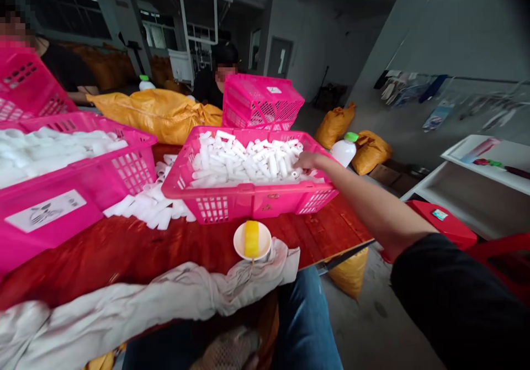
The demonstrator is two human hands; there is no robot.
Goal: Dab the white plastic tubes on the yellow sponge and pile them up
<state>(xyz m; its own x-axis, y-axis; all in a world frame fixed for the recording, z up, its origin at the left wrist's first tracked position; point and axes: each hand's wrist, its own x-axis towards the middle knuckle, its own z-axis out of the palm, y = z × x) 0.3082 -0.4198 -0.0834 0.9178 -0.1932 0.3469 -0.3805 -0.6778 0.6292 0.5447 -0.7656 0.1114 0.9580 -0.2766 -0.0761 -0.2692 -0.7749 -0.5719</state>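
Note:
My right hand (307,162) reaches out into a pink basket (248,201) heaped with several small white plastic tubes (244,160). Its fingers are curled down among the tubes at the basket's right side, and what they grip is hidden. My left hand is out of sight. A small white dish (242,246) with a yellow sponge (252,238) sits on the red wooden table (165,243) in front of the basket. Loose white tubes (151,204) lie on the table to the basket's left.
A larger pink basket (62,204) of white tubes stands at the left. An empty pink basket (260,102) is tipped up behind. A grey cloth (165,295) drapes the table's near edge. Yellow sacks (153,110), a white bottle (343,150) and two seated people are beyond.

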